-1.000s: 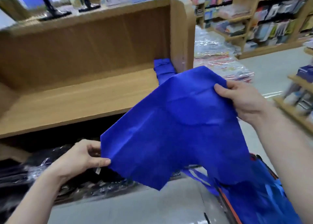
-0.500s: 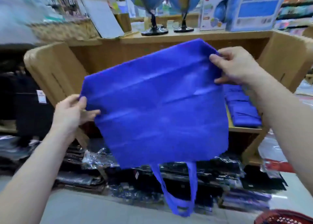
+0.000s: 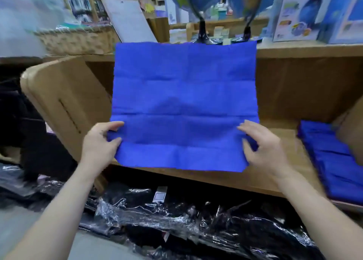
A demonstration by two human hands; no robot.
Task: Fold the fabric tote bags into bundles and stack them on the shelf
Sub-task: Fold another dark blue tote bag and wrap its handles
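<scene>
Left grip pinched the tote bag at its left edge; right grip curled at the right edge, hold unclear. Fabric judged light, limp; best taken by its edges.

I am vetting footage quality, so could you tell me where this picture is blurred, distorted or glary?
Head view: the blue tote bag is sharp; the basket upper left smears with motion blur; glare streaks the plastic-wrapped goods below; the wide lens bows the wooden shelf.

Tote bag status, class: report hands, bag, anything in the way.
Left hand grips blue tote bag at left edge, right hand pinches right edge. Bag spread open, unfolded, over shelf. Folded blue stack apart, far right.
</scene>
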